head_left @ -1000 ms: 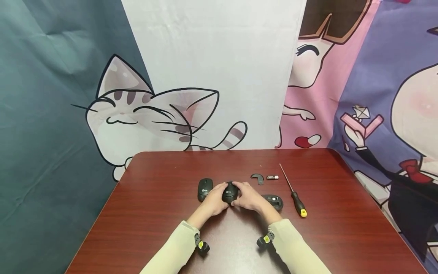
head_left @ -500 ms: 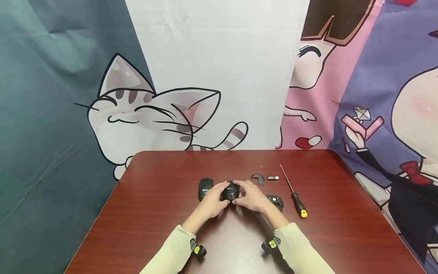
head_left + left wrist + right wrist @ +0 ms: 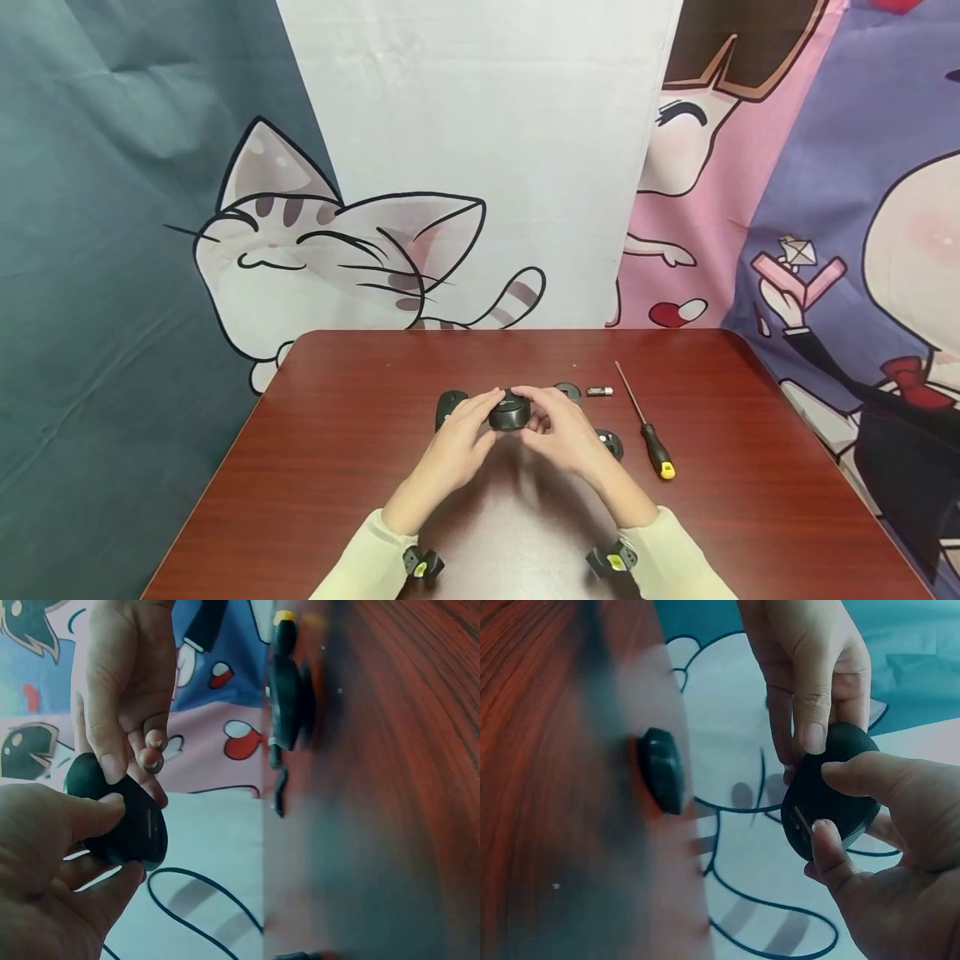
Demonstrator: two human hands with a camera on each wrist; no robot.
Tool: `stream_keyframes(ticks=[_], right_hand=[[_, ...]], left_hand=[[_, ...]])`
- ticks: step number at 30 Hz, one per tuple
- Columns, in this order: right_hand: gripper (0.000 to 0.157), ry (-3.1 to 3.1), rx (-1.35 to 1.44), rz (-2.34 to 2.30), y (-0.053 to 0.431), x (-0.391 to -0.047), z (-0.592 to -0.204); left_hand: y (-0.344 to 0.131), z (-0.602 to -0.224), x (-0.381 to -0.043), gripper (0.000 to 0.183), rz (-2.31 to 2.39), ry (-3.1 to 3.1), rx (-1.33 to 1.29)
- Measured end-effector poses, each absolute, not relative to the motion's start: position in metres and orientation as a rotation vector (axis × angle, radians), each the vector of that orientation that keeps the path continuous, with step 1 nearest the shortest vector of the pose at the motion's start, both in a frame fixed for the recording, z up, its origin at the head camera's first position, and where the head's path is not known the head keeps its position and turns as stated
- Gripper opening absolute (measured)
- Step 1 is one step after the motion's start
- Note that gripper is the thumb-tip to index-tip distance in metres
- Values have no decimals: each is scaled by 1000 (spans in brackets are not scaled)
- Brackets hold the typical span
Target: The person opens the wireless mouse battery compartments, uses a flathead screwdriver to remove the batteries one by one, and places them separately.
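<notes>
Between both hands, above the table, is a black computer mouse (image 3: pixel 510 412), tilted so its rear side faces the head camera. My left hand (image 3: pixel 455 442) grips its left side. My right hand (image 3: pixel 564 433) holds the right side. In the left wrist view a thumb of each hand presses the dark face of the mouse (image 3: pixel 127 825); the same mouse (image 3: pixel 840 784) shows a small slot in the right wrist view. A second black mouse (image 3: pixel 447 406) lies left of my left hand, partly covered by it. Beyond my right hand lies a mouse with its underside up (image 3: pixel 611 444), half hidden.
Behind the right hand lie a curved black cover (image 3: pixel 568 390) and a small battery (image 3: pixel 599 391). Farther right is a screwdriver (image 3: pixel 656 450) with a black and yellow handle. All rest on a reddish-brown table (image 3: pixel 315 483), with a printed cloth (image 3: pixel 420 108) hanging behind.
Both hands have raised the mouse off the table and tipped it, so its rear side shows more. The wrists have spread apart. Other things on the table have stayed put.
</notes>
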State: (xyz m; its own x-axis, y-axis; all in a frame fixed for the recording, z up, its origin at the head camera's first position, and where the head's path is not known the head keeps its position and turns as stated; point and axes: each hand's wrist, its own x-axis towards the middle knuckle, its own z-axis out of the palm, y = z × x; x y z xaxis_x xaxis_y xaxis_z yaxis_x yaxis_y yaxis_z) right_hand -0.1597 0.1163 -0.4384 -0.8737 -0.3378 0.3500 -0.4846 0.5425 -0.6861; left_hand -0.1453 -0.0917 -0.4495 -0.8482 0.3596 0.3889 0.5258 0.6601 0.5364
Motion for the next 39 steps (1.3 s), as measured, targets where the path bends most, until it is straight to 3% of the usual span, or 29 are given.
stream_keyframes(ticks=[10, 23, 39], right_hand=[[41, -2519, 626, 1134, 122, -141, -426], [25, -2565, 519, 1502, 119, -128, -426], [35, -2549, 271, 1960, 118, -116, -428]], left_hand=[[-96, -422, -133, 43, -1183, -2605, -735], [-94, -422, -131, 33, -1601, -2581, -630], [-83, -423, -128, 34, -2082, -2493, -500]])
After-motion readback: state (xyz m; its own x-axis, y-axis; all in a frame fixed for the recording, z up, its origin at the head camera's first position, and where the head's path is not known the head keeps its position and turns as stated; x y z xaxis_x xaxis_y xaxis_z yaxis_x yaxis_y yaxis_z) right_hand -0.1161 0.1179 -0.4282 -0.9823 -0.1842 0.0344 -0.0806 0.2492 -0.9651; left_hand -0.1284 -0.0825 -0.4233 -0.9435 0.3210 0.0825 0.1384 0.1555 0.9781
